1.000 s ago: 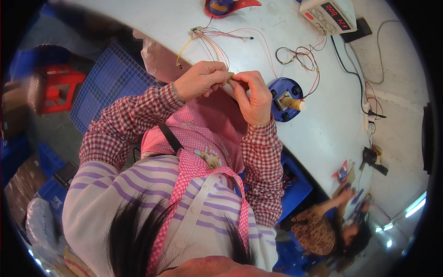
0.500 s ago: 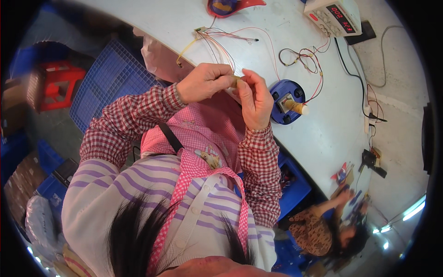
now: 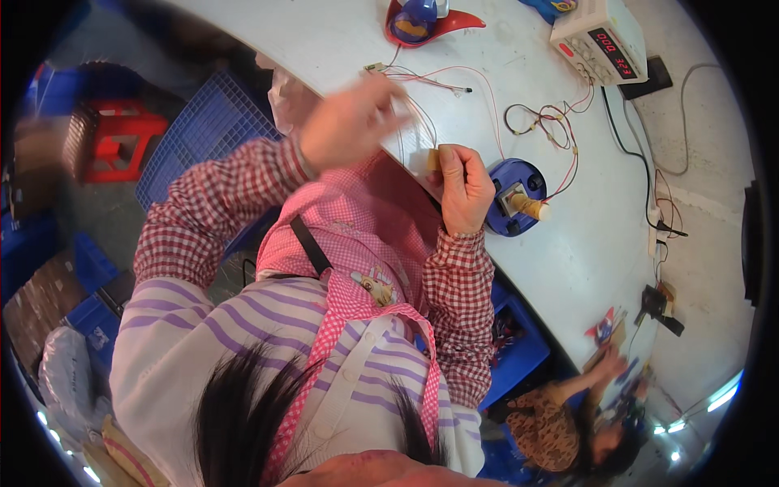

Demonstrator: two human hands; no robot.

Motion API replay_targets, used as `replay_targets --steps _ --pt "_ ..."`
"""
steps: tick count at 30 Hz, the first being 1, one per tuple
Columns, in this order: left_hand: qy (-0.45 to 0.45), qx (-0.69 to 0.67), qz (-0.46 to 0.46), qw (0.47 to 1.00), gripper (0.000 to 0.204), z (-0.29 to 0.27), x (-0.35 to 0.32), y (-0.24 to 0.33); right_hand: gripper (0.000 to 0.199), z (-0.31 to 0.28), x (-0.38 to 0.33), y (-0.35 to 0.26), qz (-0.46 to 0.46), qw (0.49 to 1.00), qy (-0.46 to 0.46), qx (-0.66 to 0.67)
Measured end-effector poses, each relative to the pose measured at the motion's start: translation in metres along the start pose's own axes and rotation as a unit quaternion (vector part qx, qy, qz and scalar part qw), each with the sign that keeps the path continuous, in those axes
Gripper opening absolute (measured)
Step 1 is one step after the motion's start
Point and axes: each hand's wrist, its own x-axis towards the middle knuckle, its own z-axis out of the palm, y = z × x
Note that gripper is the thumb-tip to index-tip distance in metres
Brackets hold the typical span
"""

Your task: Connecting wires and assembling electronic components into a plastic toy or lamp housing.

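Observation:
My right hand pinches a small flat yellow-brown piece between thumb and fingers at the table's near edge. Thin wires run from beside that piece toward a small circuit board farther back. My left hand is raised left of the piece and apart from it; motion smears its fingers, so its grip is unclear. Just right of my right hand sits a round blue base with dark feet. A yellow-taped part with a white end stands out of its middle.
A red-and-blue plastic part lies on the white table. Behind at right stands a power supply with red digits, its wires looped on the tabletop. A blue crate sits below the edge. Another person works at far right.
My left hand has let go of the small piece and moved up and left. My right hand keeps hold of it. The whole view has shifted slightly.

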Motion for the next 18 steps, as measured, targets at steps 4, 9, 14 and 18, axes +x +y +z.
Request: replay_targets --steps 4,9,14,18 --pt "0.110 0.263 0.151 0.947 0.020 -0.024 0.034 -0.037 0.009 -0.002 0.002 -0.001 0.042 0.996 0.014 0.073" --pt "0.039 0.333 0.228 0.914 0.021 -0.014 0.034 -0.049 0.014 -0.003 0.001 0.001 0.052 0.996 0.020 0.065" --pt "-0.062 0.096 -0.057 0.992 0.019 -0.011 0.042 -0.049 0.014 -0.002 0.000 0.006 -0.004 1.000 -0.006 0.018" --pt "-0.098 0.021 -0.159 0.982 0.025 -0.012 0.048 -0.051 0.014 -0.001 -0.002 0.007 -0.009 1.000 0.014 0.003"
